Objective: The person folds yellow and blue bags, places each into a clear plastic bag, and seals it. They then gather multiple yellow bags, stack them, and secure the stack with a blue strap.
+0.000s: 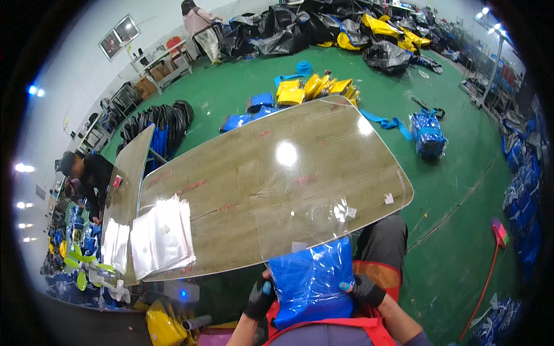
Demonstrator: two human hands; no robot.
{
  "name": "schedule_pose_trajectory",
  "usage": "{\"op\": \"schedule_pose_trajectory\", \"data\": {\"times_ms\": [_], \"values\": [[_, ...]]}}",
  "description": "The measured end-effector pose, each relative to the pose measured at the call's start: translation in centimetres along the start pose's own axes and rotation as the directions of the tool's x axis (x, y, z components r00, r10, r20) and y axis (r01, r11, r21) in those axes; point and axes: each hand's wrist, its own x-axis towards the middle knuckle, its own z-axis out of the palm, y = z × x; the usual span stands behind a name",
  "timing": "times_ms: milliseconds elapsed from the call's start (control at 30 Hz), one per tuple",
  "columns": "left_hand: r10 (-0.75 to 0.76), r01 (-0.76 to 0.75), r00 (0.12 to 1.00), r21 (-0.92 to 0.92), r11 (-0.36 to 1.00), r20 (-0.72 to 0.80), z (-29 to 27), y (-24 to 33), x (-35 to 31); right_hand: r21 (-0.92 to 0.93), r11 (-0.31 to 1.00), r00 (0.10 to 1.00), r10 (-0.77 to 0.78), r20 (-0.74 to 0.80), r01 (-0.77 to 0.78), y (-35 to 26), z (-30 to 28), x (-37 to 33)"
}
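A folded blue sheet in a clear plastic bag (311, 282) rests over my lap, against the near edge of the wood-patterned table (254, 167). The bag's clear upper end (300, 225) lies flat on the tabletop. My left hand (261, 295), in a dark fingerless glove, grips the package at its left edge. On the opposite edge my right hand (365, 289), gloved alike, holds the package with the thumb on its front. Some of the fingers are hidden behind the package. A stack of clear plastic bags (164, 236) lies on the table to the left.
Yellow packages (314, 89) and blue packages (236, 122) lie beyond the table. A strapped blue bundle (428, 135) stands on the green floor at right, near a red-handled broom (485, 277). A green-bladed fan (83, 265) is at lower left. A person (92, 179) bends beside the left table.
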Motion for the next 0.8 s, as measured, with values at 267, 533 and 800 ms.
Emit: {"op": "schedule_pose_trajectory", "data": {"times_ms": [267, 533, 800], "values": [[-0.155, 0.153, 0.988, 0.147, 0.977, 0.001, 0.0, -1.9, 2.9, 0.033, 0.990, 0.990, -0.139, -0.038, 0.140, -1.9, -0.3, -0.2], [-0.391, 0.391, 0.912, 0.021, 0.920, 0.125, 0.4, -1.2, 1.5, -0.028, 0.974, 0.971, -0.225, -0.086, 0.223, -0.1, -1.8, -1.1], [-0.425, 0.419, 0.901, 0.078, 0.905, 0.086, 0.3, -0.3, 2.7, -0.051, 0.996, 0.986, -0.075, -0.151, 0.068, -0.3, -2.4, -0.2]]}}
